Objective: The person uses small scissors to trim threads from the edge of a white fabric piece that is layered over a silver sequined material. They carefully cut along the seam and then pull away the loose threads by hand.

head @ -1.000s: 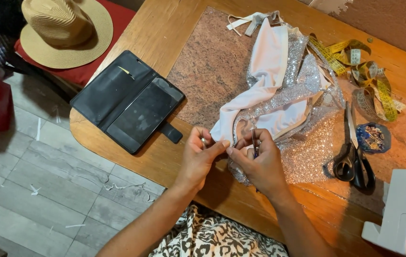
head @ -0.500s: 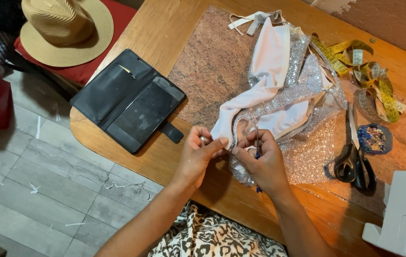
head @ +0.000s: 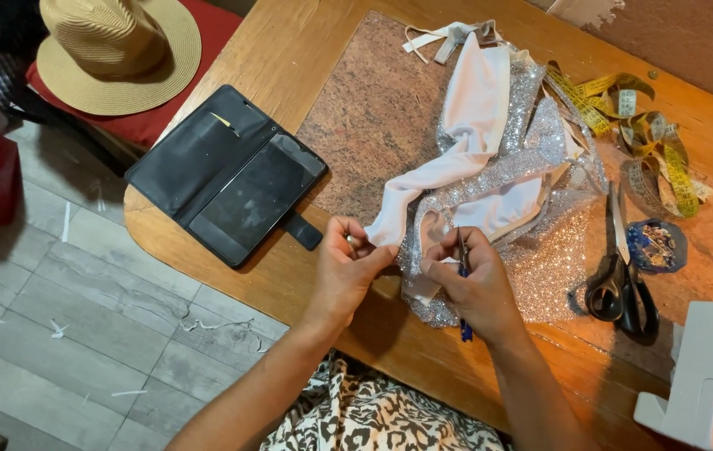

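Note:
A white and silver-sequinned garment [head: 502, 175] lies bunched on the wooden table [head: 306, 50]. My left hand [head: 346, 271] pinches the near white edge of the fabric between thumb and fingers. My right hand [head: 477, 288] grips a small blue-handled tool [head: 463, 284], a thin metal tip pointing up at the fabric fold, the handle end sticking out below the fist. The two hands sit close together at the garment's near corner, above the table's front edge.
A black wallet phone case [head: 227, 184] lies open at the left of the table. Black scissors [head: 619, 284], a small blue pin holder [head: 655, 245] and a yellow tape measure [head: 644, 138] lie at the right. A white machine corner [head: 707, 380] stands bottom right. A straw hat [head: 114, 46] rests on a red seat.
Both hands stay at the same fabric edge; the fingers have shifted slightly and the right hand's tool now stands more upright against the fold.

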